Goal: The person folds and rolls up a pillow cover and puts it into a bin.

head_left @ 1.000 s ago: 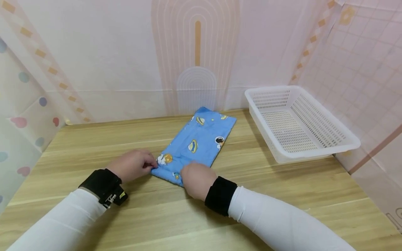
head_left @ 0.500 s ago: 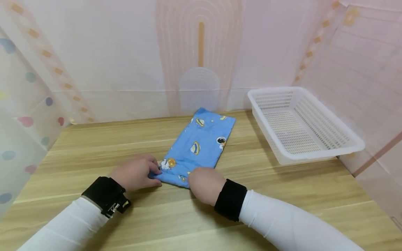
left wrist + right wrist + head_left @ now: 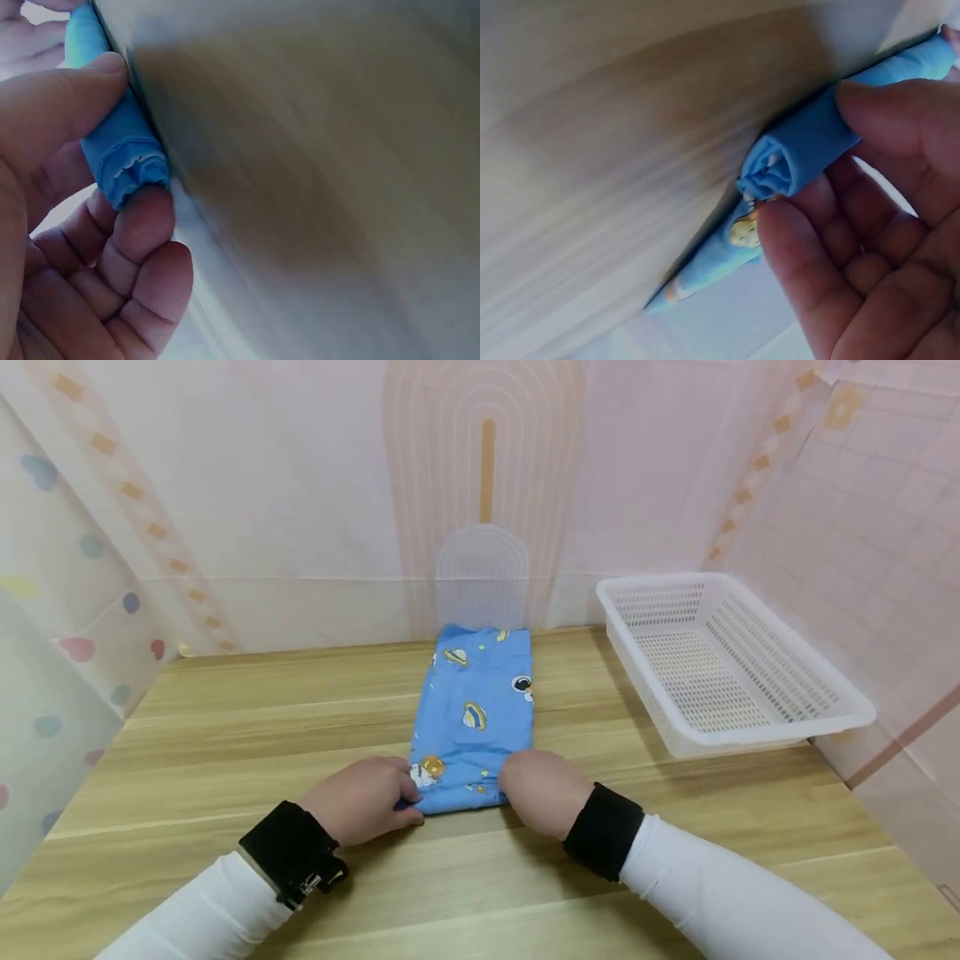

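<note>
A blue cloth [image 3: 487,743] printed with planets and astronauts lies lengthwise on the table, folded into a long strip with its near end rolled up. My left hand [image 3: 363,800] holds the left end of that roll. In the left wrist view its thumb presses along the roll [image 3: 120,135], with the fingers curled at the layered end. At the right end, my right hand [image 3: 547,793] pinches the same roll between thumb and fingers. The right wrist view shows the spiral end of the roll [image 3: 802,154] and the flat part of the cloth stretching beyond.
A white plastic basket [image 3: 660,710] with slotted walls stands at the right rear of the wooden table [image 3: 262,718]. Behind the table hangs a pale patterned wall covering [image 3: 315,493], close to the cloth's far end.
The cloth has turned from a slant to nearly straight away from me, its near end shifting right. Both hands have moved right with it, and the left thumb now sits at the near edge.
</note>
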A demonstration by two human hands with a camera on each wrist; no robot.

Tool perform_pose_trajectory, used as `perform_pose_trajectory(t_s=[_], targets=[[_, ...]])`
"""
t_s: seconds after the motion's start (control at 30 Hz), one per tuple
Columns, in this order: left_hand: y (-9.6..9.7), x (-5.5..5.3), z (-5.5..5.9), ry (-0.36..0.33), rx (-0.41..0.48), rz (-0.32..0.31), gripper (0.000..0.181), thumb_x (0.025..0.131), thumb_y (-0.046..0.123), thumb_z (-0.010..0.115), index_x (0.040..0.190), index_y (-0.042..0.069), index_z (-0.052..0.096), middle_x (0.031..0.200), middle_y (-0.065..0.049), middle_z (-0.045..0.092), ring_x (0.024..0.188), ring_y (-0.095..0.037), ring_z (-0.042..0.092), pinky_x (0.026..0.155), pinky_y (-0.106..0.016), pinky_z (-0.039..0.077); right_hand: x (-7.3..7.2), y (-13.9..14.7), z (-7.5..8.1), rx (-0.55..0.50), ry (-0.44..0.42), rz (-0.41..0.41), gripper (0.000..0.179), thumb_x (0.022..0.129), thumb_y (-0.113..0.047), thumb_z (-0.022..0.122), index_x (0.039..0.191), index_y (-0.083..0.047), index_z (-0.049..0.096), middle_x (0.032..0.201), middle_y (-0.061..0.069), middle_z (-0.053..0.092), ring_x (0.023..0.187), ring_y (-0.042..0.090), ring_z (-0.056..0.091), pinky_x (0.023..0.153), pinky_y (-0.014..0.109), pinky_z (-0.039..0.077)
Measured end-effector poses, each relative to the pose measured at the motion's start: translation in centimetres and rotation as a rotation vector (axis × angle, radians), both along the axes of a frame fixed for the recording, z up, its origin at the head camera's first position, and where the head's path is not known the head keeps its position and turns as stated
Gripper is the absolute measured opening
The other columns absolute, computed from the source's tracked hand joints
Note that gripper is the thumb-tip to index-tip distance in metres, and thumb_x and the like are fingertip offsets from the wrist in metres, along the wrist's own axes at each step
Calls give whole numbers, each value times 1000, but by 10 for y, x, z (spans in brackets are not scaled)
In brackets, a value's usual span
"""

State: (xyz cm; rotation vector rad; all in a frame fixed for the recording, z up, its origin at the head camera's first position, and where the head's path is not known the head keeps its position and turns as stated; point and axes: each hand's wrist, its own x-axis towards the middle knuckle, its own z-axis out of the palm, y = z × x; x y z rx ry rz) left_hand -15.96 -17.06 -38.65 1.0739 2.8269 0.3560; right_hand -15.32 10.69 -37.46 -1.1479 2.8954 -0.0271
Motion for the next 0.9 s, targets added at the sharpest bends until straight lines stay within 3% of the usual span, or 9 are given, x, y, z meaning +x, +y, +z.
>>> perform_pose_trajectory(t_s=[0.33, 0.57, 0.73, 0.9], targets=[[20, 2, 0, -53, 22, -11, 28, 91, 29, 84, 78, 27, 59, 71, 14, 47, 66, -4, 46, 63, -23, 40, -2, 22, -6, -26, -6, -8, 21, 92, 5, 68, 83, -10, 78, 80, -1, 67, 75, 12, 59, 69, 28, 55], [26, -2, 2, -87, 72, -7, 18, 97, 23, 77, 81, 27, 70, 76, 17, 57, 67, -1, 50, 66, -22, 45, 2, 29, -10, -19, 70, 5, 17, 92, 3, 70, 82, -10, 76, 77, -2, 64, 72, 12, 58, 66, 26, 54], [31, -8, 5, -166, 68, 42, 14, 100, 19, 72, 88, 23, 77, 80, 14, 63, 71, -3, 52, 71, -24, 48, 3, 32, -9, -45, 40, -44, 18, 90, 3, 69, 79, -11, 74, 76, -1, 65, 71, 13, 59, 65, 29, 54], [35, -16, 8, -283, 76, 103, 24, 104, 19, 67, 81, 22, 74, 71, 11, 54, 68, -7, 49, 67, -26, 44, 3, 32, -9, -63, 31, -81, 16, 91, 3, 68, 82, -9, 74, 77, 1, 67, 71, 13, 59, 67, 32, 56]])
